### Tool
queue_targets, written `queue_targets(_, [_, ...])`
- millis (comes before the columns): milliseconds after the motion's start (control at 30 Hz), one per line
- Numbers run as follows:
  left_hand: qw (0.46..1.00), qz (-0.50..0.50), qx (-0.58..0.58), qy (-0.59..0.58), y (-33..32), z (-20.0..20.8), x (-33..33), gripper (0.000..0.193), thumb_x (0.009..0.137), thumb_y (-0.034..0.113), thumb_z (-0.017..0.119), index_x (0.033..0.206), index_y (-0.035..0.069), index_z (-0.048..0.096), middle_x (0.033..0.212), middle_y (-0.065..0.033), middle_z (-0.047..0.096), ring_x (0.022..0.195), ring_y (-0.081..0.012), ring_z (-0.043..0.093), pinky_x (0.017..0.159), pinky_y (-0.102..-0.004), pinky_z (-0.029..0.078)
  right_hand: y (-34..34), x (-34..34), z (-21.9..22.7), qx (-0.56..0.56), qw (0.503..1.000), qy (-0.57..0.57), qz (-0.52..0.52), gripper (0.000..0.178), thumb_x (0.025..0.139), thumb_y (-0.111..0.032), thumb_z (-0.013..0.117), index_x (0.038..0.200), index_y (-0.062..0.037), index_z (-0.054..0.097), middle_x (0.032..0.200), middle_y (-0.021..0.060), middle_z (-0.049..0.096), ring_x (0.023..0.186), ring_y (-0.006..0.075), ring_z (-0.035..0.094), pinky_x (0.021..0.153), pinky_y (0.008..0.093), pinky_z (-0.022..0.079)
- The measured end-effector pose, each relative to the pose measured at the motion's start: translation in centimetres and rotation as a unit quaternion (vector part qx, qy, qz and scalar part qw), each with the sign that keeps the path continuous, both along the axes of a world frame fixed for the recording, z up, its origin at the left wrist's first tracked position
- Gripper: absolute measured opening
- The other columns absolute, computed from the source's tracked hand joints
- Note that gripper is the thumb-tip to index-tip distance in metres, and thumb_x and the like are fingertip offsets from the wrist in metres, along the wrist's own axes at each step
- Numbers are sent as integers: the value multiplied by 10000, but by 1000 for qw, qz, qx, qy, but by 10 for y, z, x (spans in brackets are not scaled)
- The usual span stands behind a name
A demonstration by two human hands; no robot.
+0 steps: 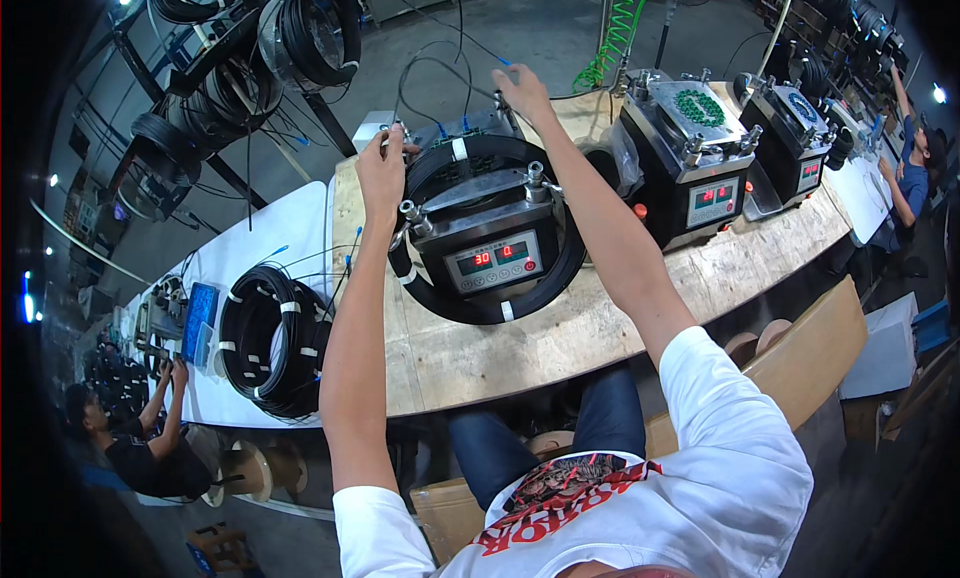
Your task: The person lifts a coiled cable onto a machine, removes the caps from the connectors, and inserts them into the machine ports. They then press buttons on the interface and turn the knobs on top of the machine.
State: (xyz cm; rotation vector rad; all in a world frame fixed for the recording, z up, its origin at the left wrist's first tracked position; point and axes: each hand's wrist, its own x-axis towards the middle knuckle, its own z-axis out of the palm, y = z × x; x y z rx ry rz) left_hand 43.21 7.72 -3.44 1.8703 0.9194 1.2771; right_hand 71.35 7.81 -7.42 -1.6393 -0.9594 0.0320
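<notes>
A polishing machine (490, 228) with a red digital display stands in front of me on the plywood bench. A large coil of black cable (572, 278), bound with white ties, lies around it. My right hand (525, 93) is raised beyond the machine's far side, fingers pinched at a thin black cable's blue connector (506, 62). At the far left corner of the machine, my left hand (382, 168) has its fingertips closed together; what they hold is too small to make out. Several blue connectors (465, 123) sit along the machine's far top edge, with thin cables looping up from them.
Two similar machines (690, 168) with green and blue rings on top stand to the right. Another black cable coil (270, 343) lies on the white table (300, 228) at left. Cable coils hang from a rack (230, 88). One person (150, 448) works at left, another (915, 168) at far right.
</notes>
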Motion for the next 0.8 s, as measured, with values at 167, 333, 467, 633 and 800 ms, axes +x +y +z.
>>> queue_targets(167, [1000, 12, -19, 14, 1, 2, -7, 423, 1005, 339, 548, 1033, -62, 680, 729, -90, 709, 591, -75, 506, 578, -275, 404, -5, -28, 15, -68, 989, -130, 35, 423, 827, -161, 649, 1227, -30, 607, 956, 212, 702, 992, 376, 666, 899, 439, 521])
queue_targets(333, [1000, 8, 6, -6, -1, 4, 0, 415, 1004, 327, 549, 1054, -64, 677, 727, -97, 711, 618, -91, 566, 601, -284, 436, 3, -14, 15, -76, 971, -124, 191, 423, 838, -145, 594, 1243, -23, 592, 946, 204, 710, 971, 337, 685, 851, 394, 523])
queue_targets(467, [999, 27, 8, 15, -4, 4, -8, 388, 999, 291, 557, 1070, -75, 666, 721, -115, 704, 658, -130, 641, 639, -300, 481, 6, -16, 14, -45, 960, -14, 276, 397, 864, -123, 610, 1248, -23, 597, 1016, 192, 708, 1011, 307, 681, 853, 377, 515])
queue_targets(633, [996, 60, 63, -13, 5, -2, 8, 445, 987, 380, 557, 1111, -31, 672, 711, -133, 688, 651, -198, 667, 597, -326, 489, -31, 17, 25, 105, 985, -22, 134, 484, 1042, -397, 420, 1288, -10, 573, 1187, 197, 655, 1063, 273, 637, 938, 365, 462])
queue_targets(800, [994, 51, -75, -64, 6, -6, -10, 606, 1018, 502, 430, 1290, -28, 541, 1017, -216, 680, 843, -248, 675, 760, -373, 512, -130, -50, 47, 39, 987, 34, 151, 561, 1056, -448, 363, 1321, 14, 538, 1205, 216, 637, 1161, 304, 601, 978, 372, 440])
